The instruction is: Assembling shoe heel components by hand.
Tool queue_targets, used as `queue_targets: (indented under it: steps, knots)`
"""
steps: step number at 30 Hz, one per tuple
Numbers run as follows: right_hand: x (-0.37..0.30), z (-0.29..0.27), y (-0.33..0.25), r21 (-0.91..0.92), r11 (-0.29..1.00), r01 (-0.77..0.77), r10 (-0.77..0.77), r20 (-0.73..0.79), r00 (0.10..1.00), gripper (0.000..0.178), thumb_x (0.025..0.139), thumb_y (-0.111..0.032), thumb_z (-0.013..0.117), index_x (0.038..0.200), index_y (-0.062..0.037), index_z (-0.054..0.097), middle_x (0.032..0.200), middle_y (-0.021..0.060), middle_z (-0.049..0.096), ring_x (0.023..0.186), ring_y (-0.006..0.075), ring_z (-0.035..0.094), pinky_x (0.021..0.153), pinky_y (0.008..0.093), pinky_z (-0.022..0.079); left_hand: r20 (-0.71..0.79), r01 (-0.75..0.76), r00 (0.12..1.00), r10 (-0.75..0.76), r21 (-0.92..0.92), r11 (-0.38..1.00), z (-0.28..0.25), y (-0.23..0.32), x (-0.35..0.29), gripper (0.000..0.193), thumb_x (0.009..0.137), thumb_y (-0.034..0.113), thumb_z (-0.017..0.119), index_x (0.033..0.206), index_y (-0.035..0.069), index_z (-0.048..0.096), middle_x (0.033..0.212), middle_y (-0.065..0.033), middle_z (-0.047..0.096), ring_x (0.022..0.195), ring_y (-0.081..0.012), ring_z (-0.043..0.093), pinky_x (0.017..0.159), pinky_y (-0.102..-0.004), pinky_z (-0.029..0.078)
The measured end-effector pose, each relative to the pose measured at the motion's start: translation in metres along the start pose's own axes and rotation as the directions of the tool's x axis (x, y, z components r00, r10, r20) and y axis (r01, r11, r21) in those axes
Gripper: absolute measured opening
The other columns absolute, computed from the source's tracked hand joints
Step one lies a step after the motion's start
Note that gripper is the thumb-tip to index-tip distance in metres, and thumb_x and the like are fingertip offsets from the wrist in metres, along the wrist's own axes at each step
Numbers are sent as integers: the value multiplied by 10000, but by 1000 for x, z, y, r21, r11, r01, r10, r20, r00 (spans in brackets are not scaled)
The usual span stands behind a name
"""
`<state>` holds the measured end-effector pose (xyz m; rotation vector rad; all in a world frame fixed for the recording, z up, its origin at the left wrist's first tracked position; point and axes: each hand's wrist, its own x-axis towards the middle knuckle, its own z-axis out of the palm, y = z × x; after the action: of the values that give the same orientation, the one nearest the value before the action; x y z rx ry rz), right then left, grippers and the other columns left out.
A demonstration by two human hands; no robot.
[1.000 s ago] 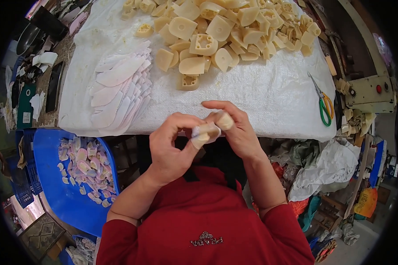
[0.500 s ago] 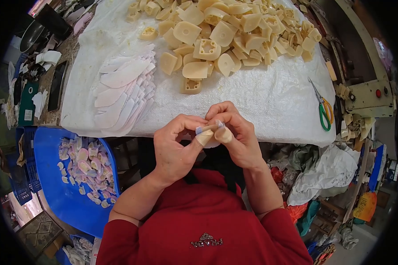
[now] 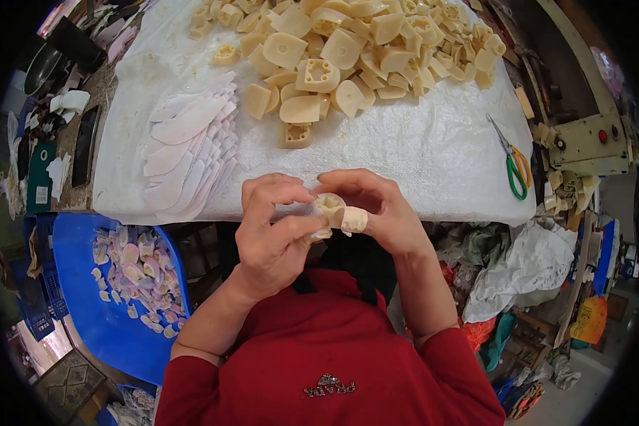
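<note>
Cream block [image 3: 331,211] sat pinched between left hand [image 3: 277,234] & right hand [image 3: 376,209], both grips closed on it, just below worktop [image 3: 419,156] edge, prob. for close handling.

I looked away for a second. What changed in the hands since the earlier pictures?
Both hands, left and right, kept hold of the cream piece and turned it between the fingers; its hollowed face now shows, and the thin white cover looks pulled back. The pile of pieces, white sheets, scissors and blue bin stayed put.
</note>
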<state>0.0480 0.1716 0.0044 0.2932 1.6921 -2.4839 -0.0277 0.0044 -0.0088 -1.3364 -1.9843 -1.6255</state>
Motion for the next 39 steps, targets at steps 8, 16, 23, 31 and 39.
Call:
queue_targets:
  steps: [8,16,23,31,39]
  knots:
    - [-4,-5,3,-509,731,455,-487,78,870,600,696,-36,770,1216,-6,473,1063,143,637,1025,204,582,915,358,439,211,410,911,-354,-556,723,0,4,-8,397,891,305,542,1204,62,525,1119,-104,512,932,-196,521,782,-275,403]
    - [3,9,23,-581,634,510,-565,102,819,465,707,-126,729,1143,-82,571,1054,70,577,871,233,550,863,329,426,579,744,628,-521,-642,184,10,6,-17,573,888,221,405,1396,54,198,1074,-115,493,887,-160,530,755,-275,439]
    - [7,21,13,107,985,135,-132,-41,990,251,866,-183,580,1069,-36,567,973,49,535,569,132,566,479,210,475,427,635,719,-548,-724,269,19,17,-19,683,943,479,367,1421,62,114,1143,-113,470,800,-113,518,679,-217,431]
    - [3,27,21,-121,993,1,-2,-7,1000,165,908,-213,535,913,-53,575,896,81,577,592,99,574,464,194,474,285,570,814,-506,-557,604,18,26,-18,559,970,415,338,1352,18,246,1219,-124,416,938,-129,504,752,-226,437]
    - [-2,42,45,121,963,240,-235,-51,971,364,963,-236,417,1260,-30,464,1124,88,476,1011,168,468,826,270,404,193,582,717,-670,-696,422,19,22,-10,453,965,340,365,1320,70,286,1034,-61,470,862,-102,493,734,-226,420]
